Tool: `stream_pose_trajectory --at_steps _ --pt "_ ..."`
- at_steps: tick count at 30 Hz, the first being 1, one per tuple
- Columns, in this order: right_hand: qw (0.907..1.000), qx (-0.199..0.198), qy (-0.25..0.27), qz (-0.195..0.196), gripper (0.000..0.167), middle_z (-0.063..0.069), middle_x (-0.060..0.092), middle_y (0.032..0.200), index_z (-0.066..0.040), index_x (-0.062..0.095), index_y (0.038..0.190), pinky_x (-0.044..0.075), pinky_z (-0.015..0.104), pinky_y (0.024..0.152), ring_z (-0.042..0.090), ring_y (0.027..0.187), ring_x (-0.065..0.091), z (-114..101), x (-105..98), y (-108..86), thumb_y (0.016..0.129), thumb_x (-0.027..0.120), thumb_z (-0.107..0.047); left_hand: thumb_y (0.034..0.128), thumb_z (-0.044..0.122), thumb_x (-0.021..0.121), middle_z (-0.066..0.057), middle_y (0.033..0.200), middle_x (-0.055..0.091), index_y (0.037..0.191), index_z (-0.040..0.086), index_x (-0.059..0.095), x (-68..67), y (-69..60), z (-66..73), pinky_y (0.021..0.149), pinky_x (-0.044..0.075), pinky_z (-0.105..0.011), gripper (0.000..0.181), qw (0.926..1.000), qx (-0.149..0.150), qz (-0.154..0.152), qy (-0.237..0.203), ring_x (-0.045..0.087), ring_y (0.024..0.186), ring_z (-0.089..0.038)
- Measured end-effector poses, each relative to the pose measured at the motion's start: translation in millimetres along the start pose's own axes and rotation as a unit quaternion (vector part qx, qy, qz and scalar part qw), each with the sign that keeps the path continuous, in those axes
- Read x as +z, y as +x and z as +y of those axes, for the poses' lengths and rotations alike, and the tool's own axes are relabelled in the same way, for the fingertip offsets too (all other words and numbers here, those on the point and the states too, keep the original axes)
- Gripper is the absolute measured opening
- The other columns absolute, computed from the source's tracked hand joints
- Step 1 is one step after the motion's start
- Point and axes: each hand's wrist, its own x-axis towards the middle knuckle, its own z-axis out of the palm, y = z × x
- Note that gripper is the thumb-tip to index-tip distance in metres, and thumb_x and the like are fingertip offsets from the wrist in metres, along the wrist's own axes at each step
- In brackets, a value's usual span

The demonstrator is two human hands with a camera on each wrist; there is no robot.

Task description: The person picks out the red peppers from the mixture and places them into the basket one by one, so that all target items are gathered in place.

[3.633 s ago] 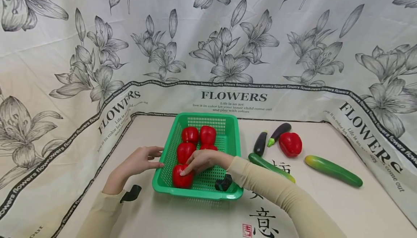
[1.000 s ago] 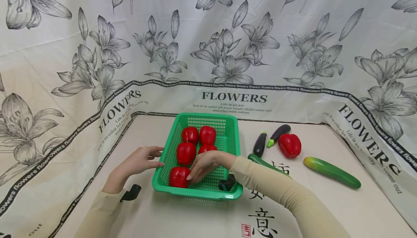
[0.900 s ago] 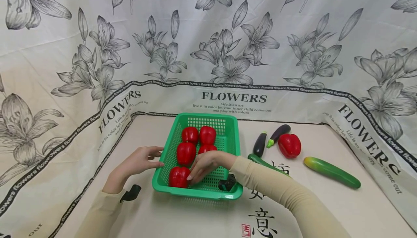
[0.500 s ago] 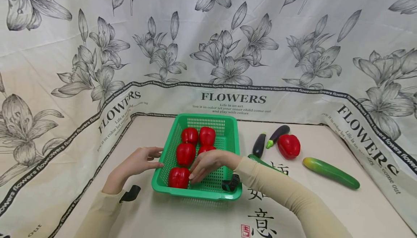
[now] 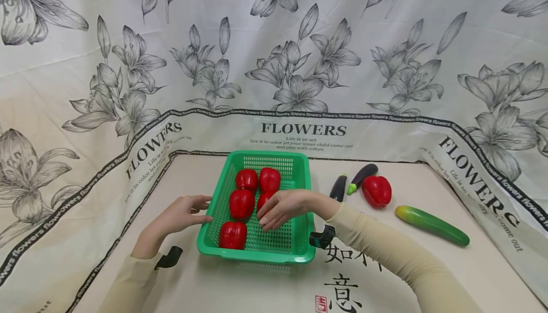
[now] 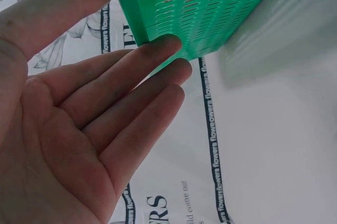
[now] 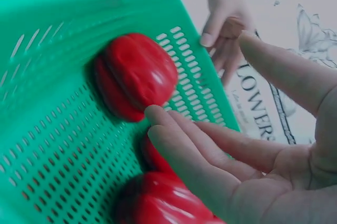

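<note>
A green perforated basket [image 5: 257, 256] stands on the table, with several red bell peppers inside. At its near left corner lies one bell pepper [image 5: 233, 236], apart from the rest; another bell pepper [image 5: 241, 204] sits behind it. My left hand [image 5: 181, 214] is at the basket's left side, thumb and fingertips at the rim; in the left wrist view the fingers extend beside the basket wall [image 6: 195, 16]. My right hand [image 5: 286, 207] hovers over the basket, fingers extended and holding nothing, partly covering a bell pepper [image 5: 264, 200]. The right wrist view shows a gap between thumb and fingers.
Right of the basket lie two eggplants [image 5: 363, 176], a red bell pepper [image 5: 376, 191] and a yellow-tipped green cucumber [image 5: 432, 226]. My right forearm mostly hides whatever lies beneath it. Flower-printed cloth [image 5: 299, 56] walls the table's back and sides.
My right hand has let go of the near bell pepper, which shifted toward the near left corner, and has risen rightward. A second green cucumber is now behind my right arm. My left hand stays put.
</note>
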Motion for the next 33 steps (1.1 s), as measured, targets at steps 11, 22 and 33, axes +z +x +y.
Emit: stream_pose_trajectory --at_steps 11,22,33 --pt "0.9979 -0.020 0.025 0.056 0.055 0.024 0.055 0.132 0.006 0.043 0.137 0.047 0.044 0.100 0.033 0.116 0.060 2.8 -26.2 -30.2 0.091 0.063 -0.016 0.0833 0.028 0.073 -0.016 0.119 0.065 0.130 -0.001 0.054 0.6 -4.7 -0.6 0.094 0.050 -0.051 0.058 0.9999 -0.011 0.006 -0.004 0.062 0.110 -0.033" --pt "0.9947 -0.026 0.026 0.096 0.051 0.018 0.058 0.130 0.005 0.043 0.137 0.046 0.045 0.102 0.034 0.118 0.058 12.9 -46.2 -56.7 0.093 0.061 -0.014 0.0833 0.029 0.073 -0.016 0.121 0.064 0.130 -0.001 0.054 0.7 -5.2 1.1 0.093 0.051 -0.049 0.058 1.0000 -0.006 0.004 -0.006 0.062 0.111 -0.033" --pt "0.9888 -0.018 0.005 0.148 0.057 0.022 0.054 0.133 0.005 0.040 0.140 0.047 0.042 0.101 0.031 0.117 0.059 19.4 -63.0 -86.3 0.092 0.062 -0.018 0.0834 0.029 0.072 -0.016 0.120 0.065 0.130 -0.001 0.054 1.1 -2.9 3.8 0.093 0.052 -0.048 0.058 1.0000 -0.007 0.004 -0.005 0.062 0.110 -0.033"
